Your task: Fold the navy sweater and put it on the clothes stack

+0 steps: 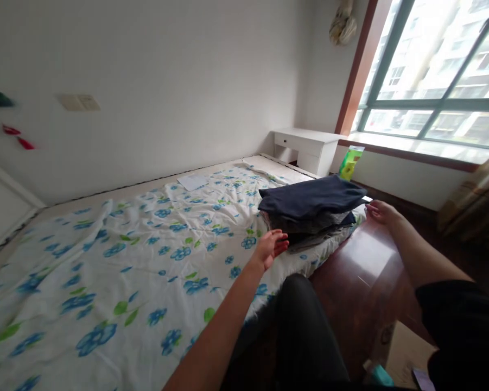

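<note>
A stack of folded dark clothes point(311, 209), navy on top and grey below, lies on the near corner of a bed covered by a white sheet with blue flowers point(118, 255). My left hand point(271, 247) hovers open just left of the stack, fingers pointing at its lower layers. My right hand point(380, 212) is open at the stack's right edge, fingertips close to or touching the cloth. Neither hand holds anything.
A white bedside table point(307, 146) stands in the far corner by a large window point(435, 81). A green packet point(350, 163) leans under the sill. A paper sheet point(192, 182) lies on the bed's far side. Dark wooden floor point(362, 271) runs beside the bed.
</note>
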Available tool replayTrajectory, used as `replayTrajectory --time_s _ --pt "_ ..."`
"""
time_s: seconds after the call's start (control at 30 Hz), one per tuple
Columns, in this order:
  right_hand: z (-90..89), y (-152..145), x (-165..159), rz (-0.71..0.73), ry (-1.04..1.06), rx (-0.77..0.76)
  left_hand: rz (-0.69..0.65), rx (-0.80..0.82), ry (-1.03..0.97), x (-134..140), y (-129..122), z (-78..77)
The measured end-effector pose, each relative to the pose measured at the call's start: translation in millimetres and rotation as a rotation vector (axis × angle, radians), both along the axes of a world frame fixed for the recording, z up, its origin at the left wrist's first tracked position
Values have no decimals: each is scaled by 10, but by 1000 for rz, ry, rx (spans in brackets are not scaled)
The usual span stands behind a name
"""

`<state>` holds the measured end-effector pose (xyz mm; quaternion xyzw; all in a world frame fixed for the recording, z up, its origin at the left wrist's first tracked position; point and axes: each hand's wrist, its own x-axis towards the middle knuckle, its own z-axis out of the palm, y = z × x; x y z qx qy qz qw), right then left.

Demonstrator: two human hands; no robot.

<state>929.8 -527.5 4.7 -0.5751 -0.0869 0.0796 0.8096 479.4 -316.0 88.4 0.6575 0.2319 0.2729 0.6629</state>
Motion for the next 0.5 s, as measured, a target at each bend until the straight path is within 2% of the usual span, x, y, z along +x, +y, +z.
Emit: replayTrajectory --time_s 0.03,0.1,0.17,0.2,0.27,0.33,0.4,0.47,0.5 --pt "-345 6 -78 2 98 -21 -12 54 86 -34 82 -327" --pt "-1026 -21 -288 25 310 -24 11 271 249 -122 202 -926" --pt "-1651 -128 -572 87 400 -44 -14 599 339 -193 240 -1392" --pt "-1934 -215 -737 128 405 -65 -50 774 356 -213 231 -1566" --pt "-2439 -454 -1090 212 380 -112 -143 1065 361 -219 180 -1806" --pt "-2868 -756 -1440 283 370 -201 -195 1225 383 -191 120 -1944" --pt "-3233 -1088 -1748 289 377 -330 -192 1292 405 -155 77 -2027" --pt "-3551 -1414 -1995 196 363 -408 -157 1328 406 -126 58 -2083" --pt "-3699 -1565 -2093 125 337 -398 -139 1342 399 -115 57 -2106"
